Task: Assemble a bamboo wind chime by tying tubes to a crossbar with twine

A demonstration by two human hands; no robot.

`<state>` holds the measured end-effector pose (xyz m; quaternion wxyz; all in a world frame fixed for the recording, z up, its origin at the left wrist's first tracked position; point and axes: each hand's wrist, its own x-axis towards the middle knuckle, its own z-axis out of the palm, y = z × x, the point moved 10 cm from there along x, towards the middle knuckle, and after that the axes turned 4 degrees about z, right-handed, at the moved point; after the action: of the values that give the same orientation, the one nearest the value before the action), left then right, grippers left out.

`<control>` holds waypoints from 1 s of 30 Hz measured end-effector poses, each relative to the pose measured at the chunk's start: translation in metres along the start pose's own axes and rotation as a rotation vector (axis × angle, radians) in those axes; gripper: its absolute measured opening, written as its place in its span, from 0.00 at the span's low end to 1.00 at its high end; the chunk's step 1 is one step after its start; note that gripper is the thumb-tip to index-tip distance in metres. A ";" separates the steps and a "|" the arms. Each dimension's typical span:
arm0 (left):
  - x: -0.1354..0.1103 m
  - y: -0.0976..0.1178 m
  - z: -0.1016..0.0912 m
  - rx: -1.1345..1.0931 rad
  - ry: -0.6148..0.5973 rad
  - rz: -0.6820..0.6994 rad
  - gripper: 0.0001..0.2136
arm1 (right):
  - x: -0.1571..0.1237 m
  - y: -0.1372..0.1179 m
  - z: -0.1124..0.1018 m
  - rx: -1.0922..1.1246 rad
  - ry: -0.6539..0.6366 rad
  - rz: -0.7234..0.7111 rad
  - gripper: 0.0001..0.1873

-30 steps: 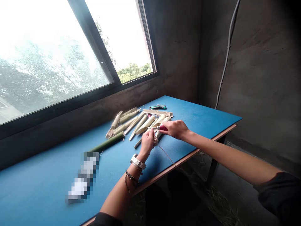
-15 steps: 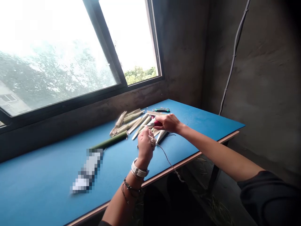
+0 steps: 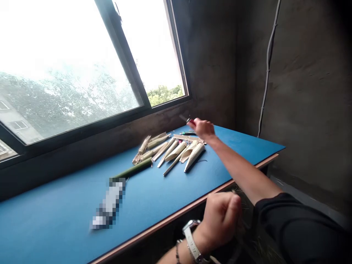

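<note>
My right hand [image 3: 204, 130] grips a red-handled knife [image 3: 190, 121] over the far part of the table, its blade pointing left and blurred. Below the table's front edge, my left hand [image 3: 221, 216] is closed in a fist. Whatever it holds is hidden behind the fingers. Beneath and in front of my right hand lie several pale pointed bamboo pieces [image 3: 194, 157], some tied with twine. A teal utility knife [image 3: 187, 132] lies behind them, partly covered by my right hand.
The blue table [image 3: 154, 198] runs along the window wall. To the left lie a green bamboo tube [image 3: 132, 169], more tied bamboo pieces [image 3: 151, 152] and a pixelated object [image 3: 110, 203]. A grey cable [image 3: 266, 80] hangs on the right wall.
My hands have parted. The left, which held a tan twine bundle, has dropped right and toward me past the table edge. The right has lifted the knife up and away, uncovering the bamboo pieces.
</note>
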<state>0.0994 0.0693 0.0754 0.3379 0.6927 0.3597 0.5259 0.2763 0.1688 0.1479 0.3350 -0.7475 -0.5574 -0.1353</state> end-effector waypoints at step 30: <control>0.107 -0.071 -0.174 0.080 -0.045 -0.118 0.14 | -0.136 -0.028 0.079 1.443 -0.935 0.264 0.21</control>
<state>-0.0602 0.2132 0.1052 0.3483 0.6949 0.4132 0.4745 0.1907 0.1230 0.0209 0.4768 -0.3898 -0.4962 0.6119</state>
